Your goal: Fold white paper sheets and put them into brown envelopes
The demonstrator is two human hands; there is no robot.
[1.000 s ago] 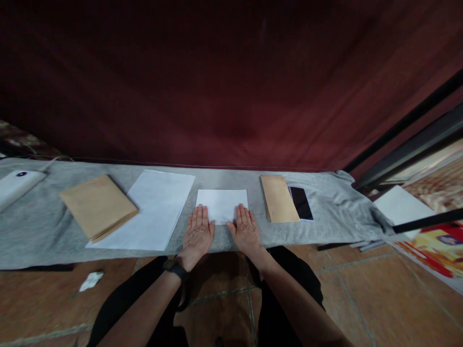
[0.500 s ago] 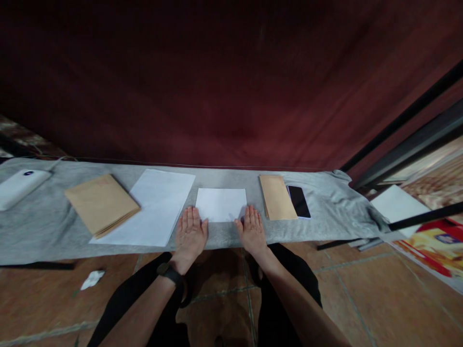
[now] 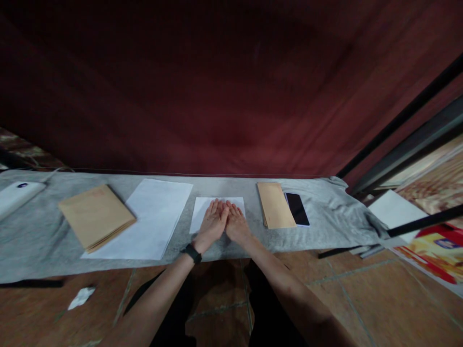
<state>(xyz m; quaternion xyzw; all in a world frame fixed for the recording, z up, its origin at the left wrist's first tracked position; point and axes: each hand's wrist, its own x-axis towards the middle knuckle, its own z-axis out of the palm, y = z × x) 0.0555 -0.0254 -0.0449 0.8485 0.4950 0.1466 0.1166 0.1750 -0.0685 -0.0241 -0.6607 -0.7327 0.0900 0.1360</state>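
Head view. The left hand (image 3: 212, 221) and right hand (image 3: 236, 223) lie side by side, opened flat with fingers extended, on a small white paper rectangle (image 3: 198, 215) midway along the grey cloth-covered counter (image 3: 329, 212); neither grips anything. On the left, a rectangular brown paper stack (image 3: 96, 214) overlaps large white paper sheets (image 3: 159, 212); on the right, a narrower brown paper stack (image 3: 277, 207) adjoins a dark-screened phone (image 3: 297, 209).

On the cloth (image 3: 327, 219), a paper (image 3: 198, 213) lies between the sheets (image 3: 159, 214), left, and a phone (image 3: 298, 210), right.
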